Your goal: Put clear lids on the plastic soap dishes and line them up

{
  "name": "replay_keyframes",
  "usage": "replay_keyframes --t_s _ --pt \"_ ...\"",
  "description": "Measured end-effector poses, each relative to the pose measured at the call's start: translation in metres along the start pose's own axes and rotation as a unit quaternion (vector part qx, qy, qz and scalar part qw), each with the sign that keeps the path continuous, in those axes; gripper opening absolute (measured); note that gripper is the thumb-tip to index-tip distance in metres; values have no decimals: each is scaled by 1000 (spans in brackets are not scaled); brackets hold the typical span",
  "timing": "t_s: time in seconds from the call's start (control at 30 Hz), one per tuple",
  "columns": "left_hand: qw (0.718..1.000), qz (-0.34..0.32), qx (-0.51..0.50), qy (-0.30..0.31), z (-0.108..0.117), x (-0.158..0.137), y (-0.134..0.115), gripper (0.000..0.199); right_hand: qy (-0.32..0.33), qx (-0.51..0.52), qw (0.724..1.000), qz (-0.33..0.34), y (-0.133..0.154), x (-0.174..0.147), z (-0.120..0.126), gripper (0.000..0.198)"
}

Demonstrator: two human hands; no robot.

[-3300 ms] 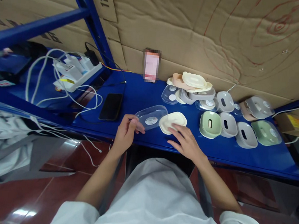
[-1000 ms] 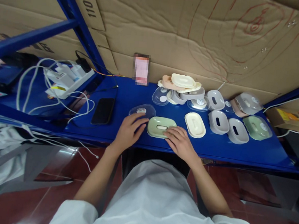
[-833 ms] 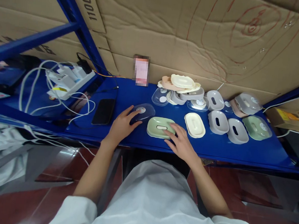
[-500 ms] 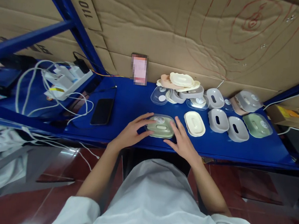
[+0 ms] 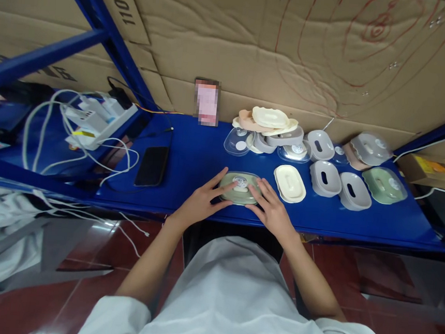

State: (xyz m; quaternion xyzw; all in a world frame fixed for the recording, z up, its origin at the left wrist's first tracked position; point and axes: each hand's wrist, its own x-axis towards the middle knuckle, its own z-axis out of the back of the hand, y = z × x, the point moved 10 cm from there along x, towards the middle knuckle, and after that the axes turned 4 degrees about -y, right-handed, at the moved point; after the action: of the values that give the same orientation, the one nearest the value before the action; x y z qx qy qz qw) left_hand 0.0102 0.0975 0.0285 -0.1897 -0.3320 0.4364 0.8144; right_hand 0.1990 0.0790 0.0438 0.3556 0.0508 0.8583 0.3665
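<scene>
My left hand (image 5: 201, 198) and right hand (image 5: 275, 209), fingers spread, grasp opposite ends of the green box (image 5: 239, 197) between them, clear lid (image 5: 240, 181) on top; cream tray (image 5: 291, 184) just beyond my right.

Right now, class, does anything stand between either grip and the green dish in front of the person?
Only the clear lid: it lies over the green dish, with the left grip and right grip both on it. The cream tray lies aside, not in the way.

Green rounded box (image 5: 239, 196), level on blue tabletop (image 5: 193, 149), clear stickered lid (image 5: 240, 182) on top, apparently seated.
</scene>
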Motion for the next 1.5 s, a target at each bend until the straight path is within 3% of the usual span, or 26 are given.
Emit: replay_keyframes --t_s 0.4,0.77,1.13,1.23,1.33,1.4,1.5 --pt "1000 -19 15 -9 1 -2 0 53 -37 -76 996 35 11 -9 5 89" --pt "999 -47 22 -4 1 -6 -7 51 -39 -85 995 44 12 -14 4 92" --pt "999 -5 -36 3 -1 -1 2 51 67 30 996 -52 -11 1 -3 87" --pt "999 9 -37 8 -2 -2 1 51 11 -14 998 -68 -60 11 44 68" --pt "999 27 -28 17 -3 -2 1 56 -90 -169 962 -195 -163 13 128 57" --pt "999 36 -18 23 -4 -2 2 60 -38 -270 919 -285 -236 8 161 62" --pt "999 37 -7 23 -4 -1 1 62 9 -291 901 -321 -300 1 179 64"
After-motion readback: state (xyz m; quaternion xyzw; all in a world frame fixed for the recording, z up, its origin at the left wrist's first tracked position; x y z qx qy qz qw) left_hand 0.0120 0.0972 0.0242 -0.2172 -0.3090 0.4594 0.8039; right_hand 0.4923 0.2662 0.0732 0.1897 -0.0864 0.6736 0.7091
